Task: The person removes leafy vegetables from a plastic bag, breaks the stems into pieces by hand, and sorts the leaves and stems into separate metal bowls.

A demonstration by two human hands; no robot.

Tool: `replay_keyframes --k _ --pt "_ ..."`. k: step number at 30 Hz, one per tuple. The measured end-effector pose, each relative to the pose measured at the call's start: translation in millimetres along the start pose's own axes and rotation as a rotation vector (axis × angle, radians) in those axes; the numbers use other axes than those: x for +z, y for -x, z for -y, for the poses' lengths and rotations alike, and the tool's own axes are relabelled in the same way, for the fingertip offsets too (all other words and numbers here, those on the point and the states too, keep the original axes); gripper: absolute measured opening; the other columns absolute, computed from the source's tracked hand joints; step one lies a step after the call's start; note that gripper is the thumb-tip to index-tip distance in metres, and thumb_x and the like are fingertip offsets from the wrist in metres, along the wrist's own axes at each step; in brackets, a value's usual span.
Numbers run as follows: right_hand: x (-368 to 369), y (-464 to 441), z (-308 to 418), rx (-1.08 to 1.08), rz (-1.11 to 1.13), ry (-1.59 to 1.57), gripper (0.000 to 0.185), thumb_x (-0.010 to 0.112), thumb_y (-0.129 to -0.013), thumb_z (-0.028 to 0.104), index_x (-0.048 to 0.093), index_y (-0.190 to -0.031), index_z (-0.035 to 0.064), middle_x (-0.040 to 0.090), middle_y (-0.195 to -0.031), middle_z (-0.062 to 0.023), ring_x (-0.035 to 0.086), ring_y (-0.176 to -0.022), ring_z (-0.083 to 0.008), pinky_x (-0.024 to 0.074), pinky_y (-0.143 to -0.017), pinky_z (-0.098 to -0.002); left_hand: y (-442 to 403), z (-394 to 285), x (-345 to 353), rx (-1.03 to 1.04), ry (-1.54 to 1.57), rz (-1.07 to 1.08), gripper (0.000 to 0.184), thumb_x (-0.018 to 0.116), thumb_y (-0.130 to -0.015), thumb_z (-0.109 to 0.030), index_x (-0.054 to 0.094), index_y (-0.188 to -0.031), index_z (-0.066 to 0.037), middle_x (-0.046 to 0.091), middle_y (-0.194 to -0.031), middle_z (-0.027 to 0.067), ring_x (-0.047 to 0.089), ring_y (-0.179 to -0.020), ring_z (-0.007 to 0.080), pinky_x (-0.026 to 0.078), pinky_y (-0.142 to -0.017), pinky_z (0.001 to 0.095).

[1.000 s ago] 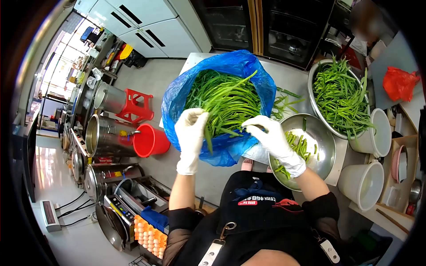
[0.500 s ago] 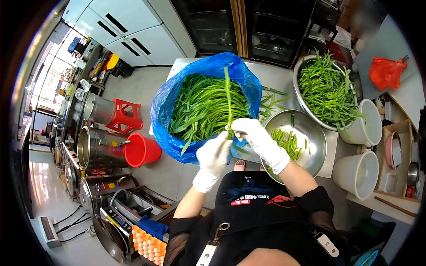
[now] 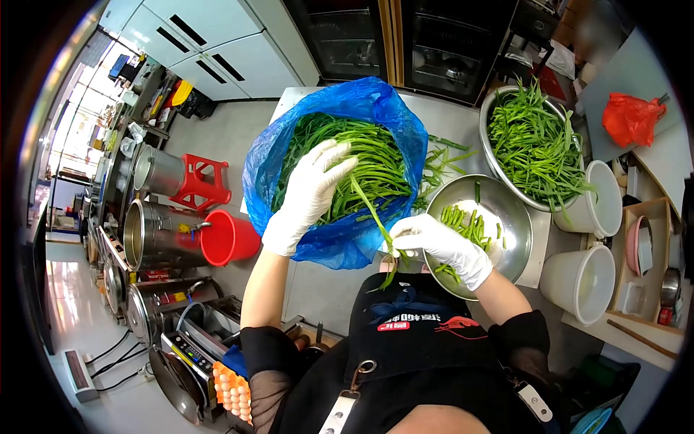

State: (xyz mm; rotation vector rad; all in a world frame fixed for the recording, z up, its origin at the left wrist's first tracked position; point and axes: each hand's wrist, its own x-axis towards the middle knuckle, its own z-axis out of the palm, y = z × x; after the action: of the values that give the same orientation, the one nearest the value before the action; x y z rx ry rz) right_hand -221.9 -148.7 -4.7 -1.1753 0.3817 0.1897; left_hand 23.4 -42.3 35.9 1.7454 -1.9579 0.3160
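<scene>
My left hand (image 3: 312,189), in a white glove, is over the left part of the blue plastic bag (image 3: 347,249), its fingers curled near the upper end of one long green stalk (image 3: 370,205). The lower part of that stalk is pinched in my gloved right hand (image 3: 442,244), between the bag and the steel bowl (image 3: 519,253). Long green vegetables (image 3: 376,155) fill the bag. Short cut green pieces (image 3: 466,226) lie in the bowl, partly below my right hand. Behind it, a larger steel basin (image 3: 491,155) holds a heap of green stalks (image 3: 531,145).
Two white buckets (image 3: 578,283) stand at the right, near a red plastic bag (image 3: 631,119). Left of the table are a red bucket (image 3: 230,239), a red stool (image 3: 201,181) and steel pots (image 3: 155,235). Egg trays (image 3: 231,392) sit at the lower left.
My hands came together on one stalk, then separated. My left hand moved up and left over the bag, while my right hand moved slightly down. The stalk tilted from upright to slanting.
</scene>
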Motion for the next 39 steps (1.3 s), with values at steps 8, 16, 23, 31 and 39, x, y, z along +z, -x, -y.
replay_keyframes --k 8,16,23,31,39 --pt "-26 9 -13 -0.071 -0.211 0.033 0.024 0.061 -0.092 0.024 0.071 -0.095 0.0021 0.063 -0.079 0.0000 0.050 -0.064 -0.0045 0.0395 -0.058 -0.0197 11 12 12 -0.195 0.289 -0.002 0.039 0.072 -0.075 0.003 0.068 -0.112 -0.009 0.066 -0.086 0.0073 0.064 -0.079 0.0230 0.052 -0.071 0.0310" --pt "-33 -6 10 -0.477 -0.785 0.857 0.018 0.066 -0.086 0.022 0.069 -0.096 0.0069 0.066 -0.091 -0.0079 0.063 -0.071 -0.0219 0.0494 -0.067 -0.0334 7 -8 10 -0.222 0.427 -0.020 0.037 0.072 -0.076 0.004 0.067 -0.110 -0.007 0.067 -0.087 0.0082 0.065 -0.079 0.0221 0.052 -0.072 0.0305" --pt "-33 -23 51 -0.532 -0.517 0.663 0.019 0.064 -0.087 0.017 0.069 -0.099 0.0041 0.068 -0.095 -0.0097 0.065 -0.082 -0.0220 0.0506 -0.075 -0.0318 8 -16 9 -0.245 0.440 -0.045 0.037 0.071 -0.077 0.006 0.067 -0.111 -0.006 0.068 -0.089 0.0079 0.065 -0.080 0.0198 0.052 -0.073 0.0286" --pt "-52 -56 59 -0.405 -0.222 0.434 0.026 0.065 -0.088 0.024 0.071 -0.097 0.0007 0.071 -0.087 -0.0077 0.063 -0.080 -0.0122 0.0491 -0.075 -0.0284 13 -18 13 -0.282 0.505 -0.057 0.038 0.071 -0.076 0.005 0.067 -0.113 -0.005 0.067 -0.084 0.0078 0.064 -0.076 0.0202 0.052 -0.069 0.0289" --pt "-33 -70 62 -0.454 -0.080 0.576 0.030 0.068 -0.085 0.023 0.069 -0.103 -0.0009 0.071 -0.093 -0.0100 0.063 -0.086 -0.0159 0.0493 -0.080 -0.0299 11 -22 12 -0.329 0.543 0.025 0.053 0.071 -0.077 0.008 0.060 -0.127 -0.005 0.068 -0.087 0.0073 0.064 -0.078 0.0152 0.052 -0.075 0.0272"
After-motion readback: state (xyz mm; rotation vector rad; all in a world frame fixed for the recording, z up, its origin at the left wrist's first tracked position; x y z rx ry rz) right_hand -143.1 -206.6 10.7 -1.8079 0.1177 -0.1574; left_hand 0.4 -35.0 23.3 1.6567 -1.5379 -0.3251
